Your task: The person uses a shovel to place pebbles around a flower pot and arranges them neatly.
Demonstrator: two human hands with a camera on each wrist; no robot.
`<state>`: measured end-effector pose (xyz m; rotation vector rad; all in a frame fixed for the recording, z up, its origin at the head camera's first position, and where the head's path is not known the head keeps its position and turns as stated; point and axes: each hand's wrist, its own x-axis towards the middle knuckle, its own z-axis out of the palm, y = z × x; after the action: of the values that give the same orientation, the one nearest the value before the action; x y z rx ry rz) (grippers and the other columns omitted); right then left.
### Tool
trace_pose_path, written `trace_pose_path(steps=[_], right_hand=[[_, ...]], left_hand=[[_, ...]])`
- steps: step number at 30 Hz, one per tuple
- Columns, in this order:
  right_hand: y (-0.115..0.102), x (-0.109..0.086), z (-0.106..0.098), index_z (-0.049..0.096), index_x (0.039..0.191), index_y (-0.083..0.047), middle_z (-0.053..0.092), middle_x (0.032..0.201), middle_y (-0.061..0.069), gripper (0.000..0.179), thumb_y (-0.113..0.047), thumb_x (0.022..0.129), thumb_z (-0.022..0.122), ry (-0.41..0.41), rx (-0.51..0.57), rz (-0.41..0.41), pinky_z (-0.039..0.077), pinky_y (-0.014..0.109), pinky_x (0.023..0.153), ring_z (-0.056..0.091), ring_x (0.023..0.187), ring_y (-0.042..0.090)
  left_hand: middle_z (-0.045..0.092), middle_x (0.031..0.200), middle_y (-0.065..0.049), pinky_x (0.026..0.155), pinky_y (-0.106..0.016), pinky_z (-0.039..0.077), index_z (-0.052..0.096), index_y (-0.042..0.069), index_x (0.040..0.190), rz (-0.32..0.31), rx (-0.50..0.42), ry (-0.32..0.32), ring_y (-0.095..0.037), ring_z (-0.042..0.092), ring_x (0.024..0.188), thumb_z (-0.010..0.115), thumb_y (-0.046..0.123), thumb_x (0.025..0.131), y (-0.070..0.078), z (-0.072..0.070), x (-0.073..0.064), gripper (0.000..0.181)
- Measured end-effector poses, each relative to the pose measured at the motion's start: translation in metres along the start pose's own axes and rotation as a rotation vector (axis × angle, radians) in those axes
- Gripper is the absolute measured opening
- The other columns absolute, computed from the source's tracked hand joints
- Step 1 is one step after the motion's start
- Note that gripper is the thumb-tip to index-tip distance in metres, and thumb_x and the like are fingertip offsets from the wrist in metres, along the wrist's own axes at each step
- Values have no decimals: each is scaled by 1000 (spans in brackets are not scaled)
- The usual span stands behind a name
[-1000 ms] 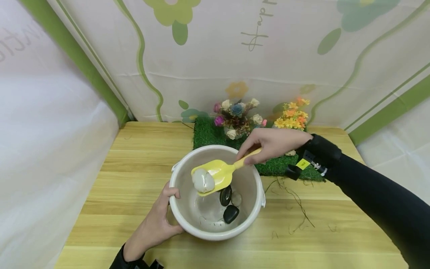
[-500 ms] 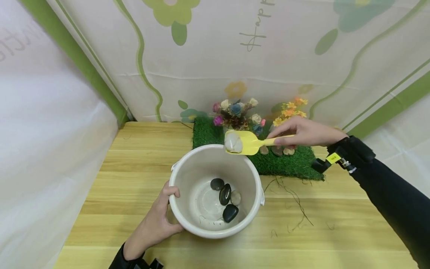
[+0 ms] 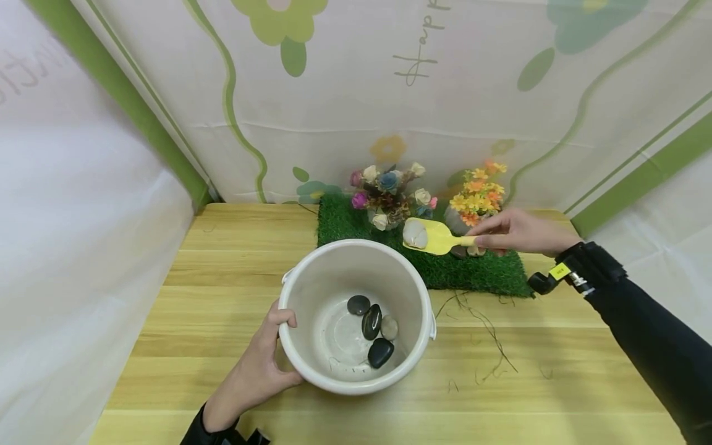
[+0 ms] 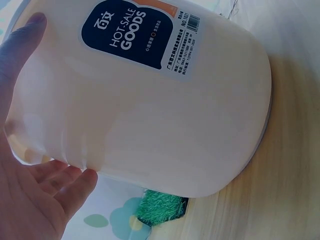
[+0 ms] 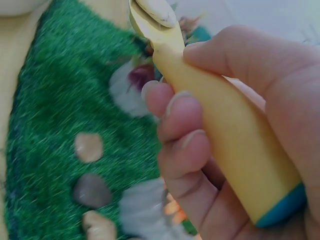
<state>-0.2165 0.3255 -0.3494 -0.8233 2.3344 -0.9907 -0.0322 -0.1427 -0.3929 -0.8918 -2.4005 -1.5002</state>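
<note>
Left hand [image 3: 260,360] grips the pale bucket [image 3: 356,387] at its rim, fingers hooked over; label [image 4: 125,55] reads "HOT-SALE GOODS", with barcode [image 4: 193,23]. Four stones [image 3: 381,353] lie inside. Backdrop lettering [image 3: 414,60] reads "Happ". A whitish stone [image 3: 415,234] rests on the yellow shovel [image 3: 440,238], above green turf [image 3: 484,272]; the right hand [image 3: 520,232] grips the shovel's handle [image 5: 225,115], fingers curled around it.

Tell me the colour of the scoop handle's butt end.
The butt end is teal, seen best in the right wrist view.

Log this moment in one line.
left grip: holds white bucket; right grip: holds yellow shovel; shovel load: pale stone; bucket: four pebbles
</note>
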Motion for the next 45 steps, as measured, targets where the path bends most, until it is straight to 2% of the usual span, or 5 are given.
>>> trace_pose_path(steps=[8,15,25,35,45], right_hand=[[37,6,21,58,121,-18,60,86,4,29,-27,95,50,-1,42,31,43,35,58,46,61,20],[57,20,31,58,121,-14,59,87,17,31,-28,95,50,15,60,66,43,41,59,47,63,30],[60,37,37,62,114,-9,59,91,22,30,-29,93,54,61,86,162,46,45,61,49,70,43],[62,43,40,63,112,-7,60,88,19,31,-30,93,54,86,40,197,47,42,61,52,70,40],[45,46,37,65,105,-3,59,90,21,28,-24,96,49,46,33,225,47,39,65,52,70,34]], left_hand=[[32,136,-24,84,-42,46,32,8,102,4,5,-1,-42,41,115,84,20,60,-1,-1,0,68],[32,137,-18,85,-41,45,32,7,102,19,-2,0,-41,41,116,84,18,60,-1,-1,1,68],[31,137,-22,86,-44,44,32,7,102,26,-20,3,-42,40,116,84,15,59,-1,-1,2,68],[32,137,-19,88,-40,43,32,7,102,22,-7,1,-39,41,116,84,16,59,-1,0,2,68],[31,138,-16,85,-46,45,32,8,103,15,-20,-2,-36,39,118,85,15,59,-2,0,3,69]])
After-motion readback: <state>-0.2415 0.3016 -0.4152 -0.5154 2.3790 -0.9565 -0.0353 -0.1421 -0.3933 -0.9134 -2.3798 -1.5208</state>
